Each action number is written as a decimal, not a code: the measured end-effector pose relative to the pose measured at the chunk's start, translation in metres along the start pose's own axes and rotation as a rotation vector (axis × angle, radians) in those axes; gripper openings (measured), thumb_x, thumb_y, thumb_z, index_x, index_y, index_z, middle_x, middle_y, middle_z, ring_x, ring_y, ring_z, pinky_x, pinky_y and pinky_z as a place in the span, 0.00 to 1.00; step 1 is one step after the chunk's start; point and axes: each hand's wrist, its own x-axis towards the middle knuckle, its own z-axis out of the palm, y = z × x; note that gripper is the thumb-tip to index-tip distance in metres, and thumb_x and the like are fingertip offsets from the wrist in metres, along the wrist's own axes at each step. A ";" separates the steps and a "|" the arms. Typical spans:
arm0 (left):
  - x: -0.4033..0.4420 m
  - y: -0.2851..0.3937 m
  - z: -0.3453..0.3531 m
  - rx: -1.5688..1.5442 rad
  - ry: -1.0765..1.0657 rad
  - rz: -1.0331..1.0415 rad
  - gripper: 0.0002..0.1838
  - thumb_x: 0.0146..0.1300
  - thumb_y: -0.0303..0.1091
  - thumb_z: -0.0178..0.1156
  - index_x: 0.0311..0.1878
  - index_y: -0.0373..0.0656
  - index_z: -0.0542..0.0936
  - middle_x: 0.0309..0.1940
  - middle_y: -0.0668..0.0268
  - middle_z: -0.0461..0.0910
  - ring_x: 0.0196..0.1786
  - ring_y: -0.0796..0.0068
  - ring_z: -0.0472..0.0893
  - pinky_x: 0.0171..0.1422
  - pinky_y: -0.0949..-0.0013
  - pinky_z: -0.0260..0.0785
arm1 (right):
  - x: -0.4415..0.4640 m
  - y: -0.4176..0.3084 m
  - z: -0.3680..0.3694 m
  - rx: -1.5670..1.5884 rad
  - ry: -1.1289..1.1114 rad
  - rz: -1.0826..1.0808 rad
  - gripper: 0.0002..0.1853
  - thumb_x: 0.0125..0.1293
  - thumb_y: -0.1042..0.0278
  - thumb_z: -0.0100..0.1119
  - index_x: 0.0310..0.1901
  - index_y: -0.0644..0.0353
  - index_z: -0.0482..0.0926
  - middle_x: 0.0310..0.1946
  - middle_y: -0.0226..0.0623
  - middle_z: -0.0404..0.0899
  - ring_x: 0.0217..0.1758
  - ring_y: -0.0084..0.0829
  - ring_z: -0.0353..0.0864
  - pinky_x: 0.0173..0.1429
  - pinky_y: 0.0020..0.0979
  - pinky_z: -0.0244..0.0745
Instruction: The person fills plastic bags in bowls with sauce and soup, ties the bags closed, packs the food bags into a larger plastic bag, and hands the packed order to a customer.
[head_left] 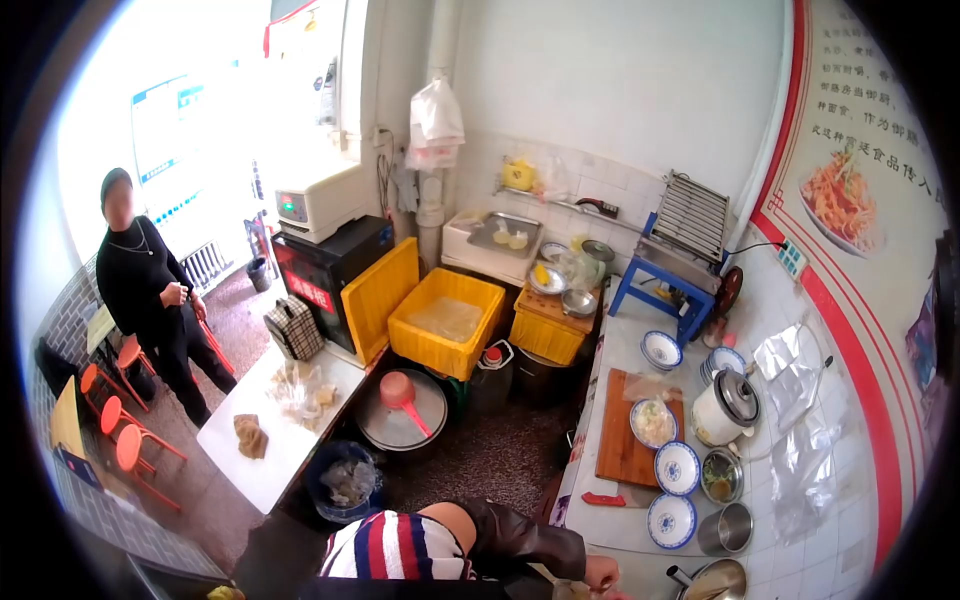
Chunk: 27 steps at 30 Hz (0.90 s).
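At the bottom edge, my left hand (pixel 600 572) reaches out of a dark brown sleeve (pixel 530 535), its fingers bent together over something pale that I cannot make out. What may be part of my right hand shows just below it, mostly cut off by the frame. Close by on the right lies a metal pan (pixel 722 580) with a dark handle. Above the hand, a red-handled knife (pixel 603 499) rests beside a wooden board (pixel 622 440). A bowl of pale food (pixel 653 423) sits on the board, and patterned plates (pixel 671 520) stand beside it.
A rice cooker (pixel 725 408) and metal pots (pixel 725 528) line the right wall. Yellow crates (pixel 445 345) and a large pot (pixel 372 432) stand beyond. On the left are a white table (pixel 330 385), a bin (pixel 345 505) and a standing person (pixel 145 270).
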 end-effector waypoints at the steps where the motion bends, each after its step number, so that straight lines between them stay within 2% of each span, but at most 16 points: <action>1: -0.003 -0.003 0.004 0.183 0.116 0.175 0.07 0.56 0.30 0.54 0.34 0.36 0.73 0.31 0.57 0.76 0.35 0.56 0.76 0.38 0.61 0.67 | 0.007 -0.001 -0.004 -0.001 -0.004 -0.001 0.20 0.69 0.55 0.49 0.53 0.63 0.74 0.46 0.52 0.76 0.49 0.50 0.74 0.53 0.42 0.68; 2: -0.008 0.000 0.010 0.358 0.232 0.348 0.07 0.56 0.29 0.54 0.34 0.35 0.72 0.32 0.56 0.75 0.36 0.55 0.74 0.40 0.62 0.67 | 0.014 -0.015 -0.016 0.013 -0.042 -0.155 0.22 0.70 0.53 0.47 0.54 0.64 0.73 0.48 0.53 0.75 0.51 0.50 0.73 0.55 0.41 0.67; 3: -0.011 0.002 0.014 0.345 0.236 0.347 0.07 0.56 0.29 0.54 0.34 0.35 0.72 0.32 0.56 0.75 0.36 0.55 0.74 0.40 0.62 0.67 | 0.018 -0.019 -0.026 0.026 -0.081 -0.305 0.24 0.71 0.51 0.45 0.56 0.64 0.71 0.50 0.54 0.74 0.53 0.50 0.72 0.57 0.39 0.66; 5: -0.019 0.012 0.006 0.434 0.526 0.728 0.06 0.60 0.29 0.52 0.36 0.36 0.73 0.33 0.56 0.72 0.39 0.55 0.73 0.43 0.62 0.66 | 0.026 0.004 -0.023 0.006 -0.184 -0.304 0.25 0.71 0.49 0.43 0.56 0.65 0.71 0.50 0.54 0.74 0.54 0.51 0.72 0.57 0.39 0.66; 6: -0.023 0.020 0.008 0.253 0.568 0.600 0.07 0.63 0.30 0.50 0.39 0.36 0.73 0.36 0.55 0.72 0.41 0.52 0.72 0.45 0.59 0.65 | 0.034 0.016 -0.020 -0.008 -0.281 -0.312 0.27 0.71 0.47 0.41 0.56 0.65 0.71 0.51 0.54 0.74 0.54 0.51 0.72 0.57 0.40 0.66; 9: -0.022 0.014 0.018 0.371 0.674 0.597 0.09 0.63 0.32 0.51 0.41 0.37 0.74 0.40 0.54 0.73 0.43 0.51 0.72 0.47 0.56 0.65 | 0.051 0.047 -0.019 -0.116 -0.511 -0.225 0.28 0.70 0.46 0.39 0.57 0.63 0.70 0.54 0.55 0.71 0.57 0.51 0.69 0.60 0.40 0.63; 11: -0.024 0.024 0.017 0.457 0.810 0.551 0.09 0.53 0.33 0.56 0.37 0.42 0.77 0.35 0.56 0.75 0.41 0.54 0.74 0.44 0.58 0.68 | 0.049 0.047 -0.008 0.278 -0.503 0.180 0.15 0.69 0.61 0.49 0.47 0.65 0.75 0.32 0.38 0.77 0.34 0.31 0.76 0.40 0.33 0.72; 13: -0.019 0.011 0.021 0.431 0.812 0.678 0.11 0.51 0.33 0.57 0.38 0.41 0.77 0.36 0.55 0.76 0.40 0.53 0.75 0.44 0.58 0.69 | 0.039 0.003 -0.017 0.231 -0.392 -0.075 0.17 0.70 0.58 0.47 0.47 0.64 0.75 0.26 0.34 0.77 0.26 0.23 0.75 0.29 0.26 0.68; 14: -0.031 0.026 0.014 0.300 0.668 0.577 0.12 0.50 0.33 0.57 0.39 0.41 0.78 0.35 0.56 0.76 0.39 0.53 0.76 0.43 0.58 0.69 | 0.036 0.010 -0.014 0.236 -0.444 0.001 0.17 0.71 0.58 0.46 0.46 0.64 0.75 0.24 0.31 0.76 0.25 0.22 0.73 0.29 0.26 0.68; 15: -0.042 0.031 0.012 0.378 0.636 0.451 0.16 0.52 0.31 0.54 0.46 0.44 0.78 0.37 0.58 0.75 0.42 0.54 0.74 0.46 0.57 0.68 | 0.033 0.020 -0.008 0.224 -0.358 -0.099 0.14 0.71 0.61 0.46 0.46 0.64 0.75 0.22 0.30 0.74 0.23 0.22 0.71 0.28 0.26 0.67; 18: -0.046 0.027 0.007 0.330 0.720 0.306 0.16 0.47 0.28 0.58 0.42 0.43 0.79 0.34 0.57 0.75 0.38 0.57 0.75 0.42 0.62 0.70 | 0.012 -0.006 -0.023 0.161 0.124 -0.183 0.12 0.69 0.64 0.49 0.44 0.64 0.75 0.30 0.38 0.74 0.32 0.27 0.73 0.37 0.27 0.69; 20: -0.048 0.033 0.004 0.306 0.817 0.299 0.11 0.47 0.26 0.57 0.37 0.42 0.80 0.32 0.58 0.76 0.37 0.58 0.76 0.41 0.63 0.70 | -0.008 -0.033 -0.053 0.097 0.113 0.123 0.15 0.62 0.64 0.58 0.47 0.63 0.73 0.41 0.43 0.73 0.41 0.36 0.74 0.45 0.33 0.70; 21: -0.044 0.031 0.007 0.297 0.881 0.271 0.08 0.47 0.24 0.56 0.32 0.42 0.80 0.31 0.59 0.76 0.36 0.58 0.77 0.39 0.63 0.70 | -0.016 -0.031 -0.052 -0.009 0.155 -0.034 0.19 0.58 0.63 0.62 0.48 0.62 0.72 0.42 0.44 0.71 0.44 0.41 0.73 0.47 0.36 0.69; 22: -0.039 0.025 0.011 0.010 0.895 0.197 0.08 0.47 0.23 0.56 0.32 0.42 0.80 0.30 0.59 0.76 0.35 0.58 0.77 0.39 0.63 0.70 | -0.026 -0.029 -0.048 -0.119 0.178 -0.190 0.23 0.54 0.63 0.66 0.49 0.61 0.70 0.43 0.46 0.70 0.46 0.46 0.72 0.49 0.38 0.69; 24: -0.040 0.010 0.018 -0.097 0.920 0.113 0.09 0.47 0.20 0.58 0.33 0.40 0.80 0.29 0.59 0.76 0.34 0.59 0.77 0.38 0.63 0.70 | -0.040 -0.050 -0.045 -0.222 0.131 -0.178 0.27 0.49 0.62 0.68 0.49 0.62 0.68 0.42 0.49 0.68 0.48 0.50 0.69 0.49 0.43 0.67; 27: -0.066 0.073 -0.005 0.297 0.859 0.092 0.04 0.59 0.19 0.54 0.35 0.35 0.77 0.31 0.60 0.75 0.34 0.70 0.77 0.39 0.68 0.71 | -0.046 -0.014 -0.014 -0.287 0.202 -0.142 0.16 0.53 0.68 0.62 0.40 0.65 0.70 0.38 0.47 0.70 0.44 0.49 0.69 0.46 0.44 0.67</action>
